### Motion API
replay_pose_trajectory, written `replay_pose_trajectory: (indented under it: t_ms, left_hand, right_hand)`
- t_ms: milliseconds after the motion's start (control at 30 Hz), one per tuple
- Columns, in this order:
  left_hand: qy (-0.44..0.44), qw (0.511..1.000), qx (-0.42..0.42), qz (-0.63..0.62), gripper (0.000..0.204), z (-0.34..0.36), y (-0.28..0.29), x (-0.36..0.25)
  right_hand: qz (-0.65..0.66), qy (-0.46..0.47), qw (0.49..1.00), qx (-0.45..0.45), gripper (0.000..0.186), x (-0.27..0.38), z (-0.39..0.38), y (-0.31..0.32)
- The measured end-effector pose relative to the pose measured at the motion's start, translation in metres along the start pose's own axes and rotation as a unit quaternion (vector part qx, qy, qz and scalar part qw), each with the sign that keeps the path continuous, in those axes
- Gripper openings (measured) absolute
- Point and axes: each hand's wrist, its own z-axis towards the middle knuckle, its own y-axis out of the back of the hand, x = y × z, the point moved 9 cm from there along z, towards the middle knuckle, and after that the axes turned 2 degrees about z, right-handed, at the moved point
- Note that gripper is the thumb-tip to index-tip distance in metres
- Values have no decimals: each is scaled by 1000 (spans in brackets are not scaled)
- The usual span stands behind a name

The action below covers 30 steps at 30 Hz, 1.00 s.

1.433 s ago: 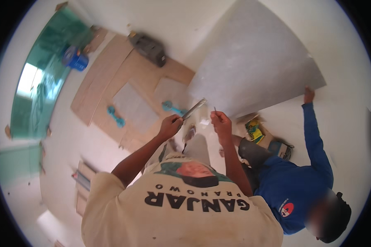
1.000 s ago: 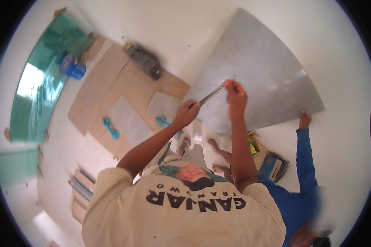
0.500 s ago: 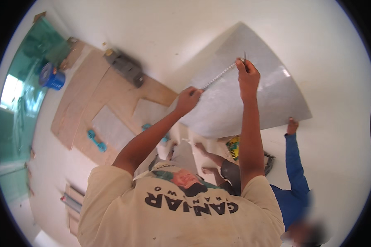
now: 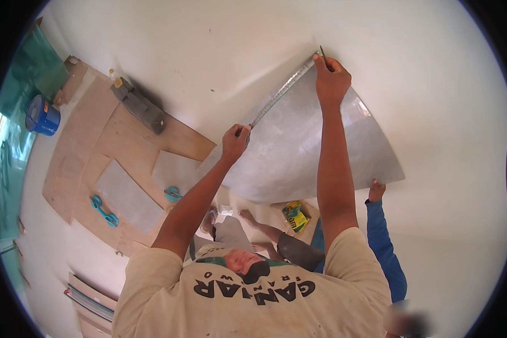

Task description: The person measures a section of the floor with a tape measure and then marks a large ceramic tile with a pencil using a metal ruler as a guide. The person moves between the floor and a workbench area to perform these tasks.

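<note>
We have a metal measuring strip [image 4: 283,89] stretched between our hands, lined up with the upper-left edge of a large grey slab [image 4: 304,146]; whether it touches the slab we cannot tell. Our left hand [image 4: 235,142] has its fingers closed on the strip's lower end, and our right hand [image 4: 332,79] pinches the upper end together with a thin dark stick [image 4: 322,50]. A co-worker's hand [image 4: 376,190] grips the slab's lower-right edge. Left of the slab we see brown boards [image 4: 90,132] carrying a dark case [image 4: 138,106], smaller grey pieces [image 4: 128,194] and teal suction lifters [image 4: 104,212].
</note>
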Motion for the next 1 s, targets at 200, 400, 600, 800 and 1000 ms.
replay_pose_trajectory:
  t_ms: [200, 400, 600, 800, 1000]
  left_hand:
    - [3, 1000, 2, 17, 32, 13, -4, 6]
    - [-8, 1000, 8, -2, 33, 31, -11, 16]
    - [-117, 992, -6, 54, 34, 43, -18, 47]
    - [-194, 975, 32, 103, 39, 53, -18, 39]
    - [-360, 917, 14, 174, 49, 40, -13, 14]
  right_hand:
    - [-47, -3, 998, -44, 24, 1, -6, 0]
    - [-49, 92, 988, -110, 26, -2, -9, 0]
    - [-2, 206, 959, -193, 26, -13, -30, -5]
    - [-54, 301, 926, -222, 25, -56, -76, -15]
    - [-88, 314, 927, -185, 30, -137, -123, -35]
